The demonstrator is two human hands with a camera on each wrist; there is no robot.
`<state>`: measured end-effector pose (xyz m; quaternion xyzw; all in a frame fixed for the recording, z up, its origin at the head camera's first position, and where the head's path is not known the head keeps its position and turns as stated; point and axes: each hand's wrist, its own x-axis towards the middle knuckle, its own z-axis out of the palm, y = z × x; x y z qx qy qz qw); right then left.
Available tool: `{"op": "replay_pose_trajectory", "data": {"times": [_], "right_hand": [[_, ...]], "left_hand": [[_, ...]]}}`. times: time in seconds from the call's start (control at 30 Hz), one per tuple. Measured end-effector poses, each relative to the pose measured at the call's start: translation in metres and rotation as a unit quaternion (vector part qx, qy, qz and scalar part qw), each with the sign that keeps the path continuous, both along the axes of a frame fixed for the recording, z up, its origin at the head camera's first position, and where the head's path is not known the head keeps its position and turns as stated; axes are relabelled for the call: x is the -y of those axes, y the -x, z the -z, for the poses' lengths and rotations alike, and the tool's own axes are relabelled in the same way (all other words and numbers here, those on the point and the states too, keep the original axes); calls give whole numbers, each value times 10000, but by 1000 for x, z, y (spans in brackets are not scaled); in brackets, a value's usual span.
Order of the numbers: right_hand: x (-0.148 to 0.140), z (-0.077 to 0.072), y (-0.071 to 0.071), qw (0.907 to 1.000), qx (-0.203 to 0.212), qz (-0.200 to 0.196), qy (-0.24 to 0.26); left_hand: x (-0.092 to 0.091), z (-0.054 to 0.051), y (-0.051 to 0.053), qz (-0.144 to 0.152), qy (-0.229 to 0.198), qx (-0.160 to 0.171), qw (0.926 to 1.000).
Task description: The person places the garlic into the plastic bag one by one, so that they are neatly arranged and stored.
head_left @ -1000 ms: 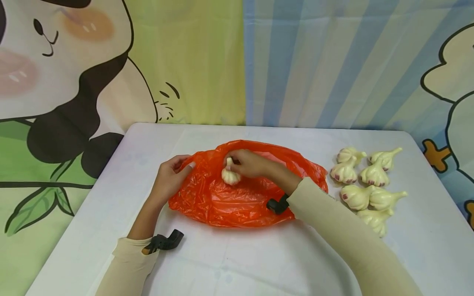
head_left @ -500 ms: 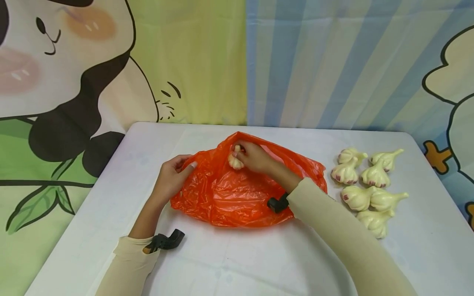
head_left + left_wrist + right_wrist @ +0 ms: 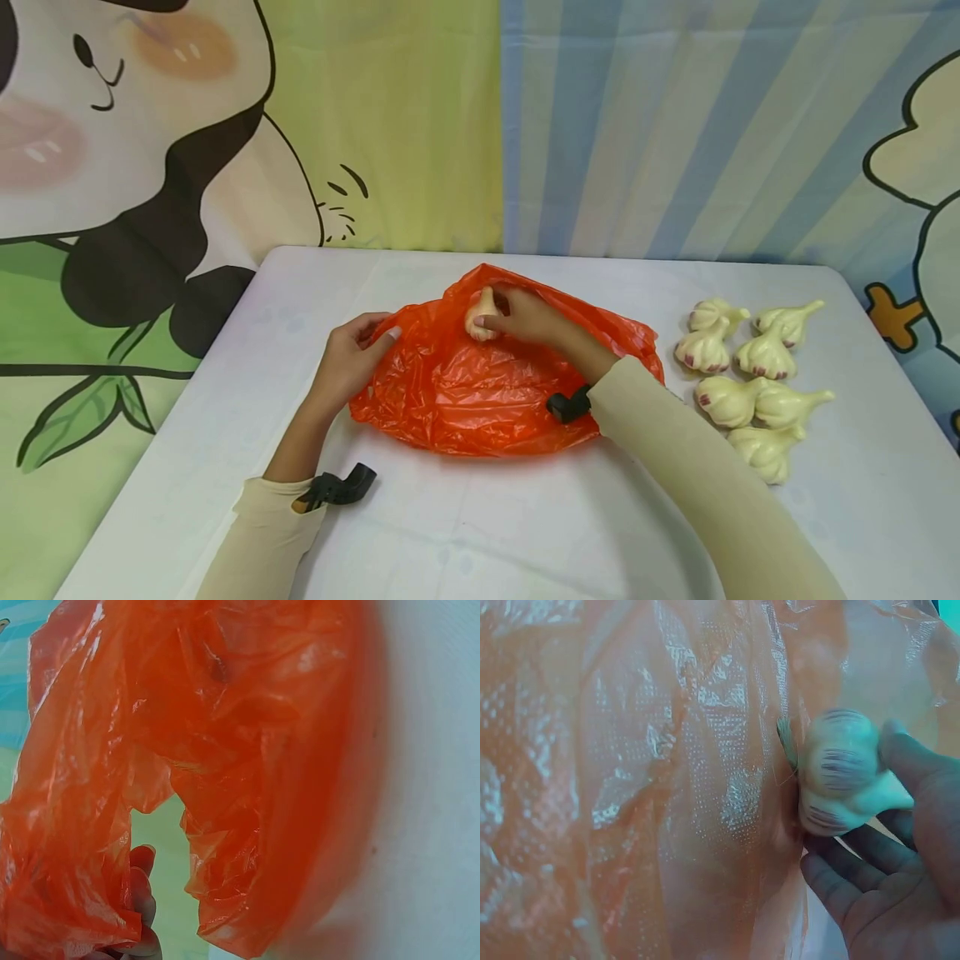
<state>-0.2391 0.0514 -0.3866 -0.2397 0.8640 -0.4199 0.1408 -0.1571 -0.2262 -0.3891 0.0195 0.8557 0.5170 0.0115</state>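
garlic (image 3: 480,321) gripped by the right hand (image 3: 527,317) has shifted toward the far side of the red bag (image 3: 487,392) over the last second, and the bag's back rim stands higher; the bagging looks further along, with nothing released. thumb and fingers close round the garlic, its stem toward the palm. the left hand (image 3: 349,357) pinches the bag's left edge. seven other bulbs (image 3: 767,357) lie on the surface (image 3: 420,533) at the right. plastic hides part of the left fingers in the left wrist view. whether the garlic touches the bag's wall, i cannot tell.
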Motion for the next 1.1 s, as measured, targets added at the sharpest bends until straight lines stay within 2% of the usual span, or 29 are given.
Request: {"op": "replay_pose_trajectory", "data": {"times": [0.23, 0.4, 0.6, 0.77, 1.1], "right_hand": [[1, -3, -1, 9994, 101, 324, -97], [2, 0, -1, 9993, 94, 307, -202], [-1, -1, -3, 9993, -8, 237, -302], [-4, -7, -5, 9986, -98, 219, -469], [-15, -22, -14, 9911, -83, -204, -1313]], "left_hand": [[-1, 2, 0, -11, 0, -9, 10000], [-2, 3, -1, 10, 13, -3, 10000], [-3, 2, 0, 14, 26, -25, 10000], [-4, 0, 0, 13, 36, -23, 10000], [-2, 1, 0, -2, 64, 9, 10000]]}}
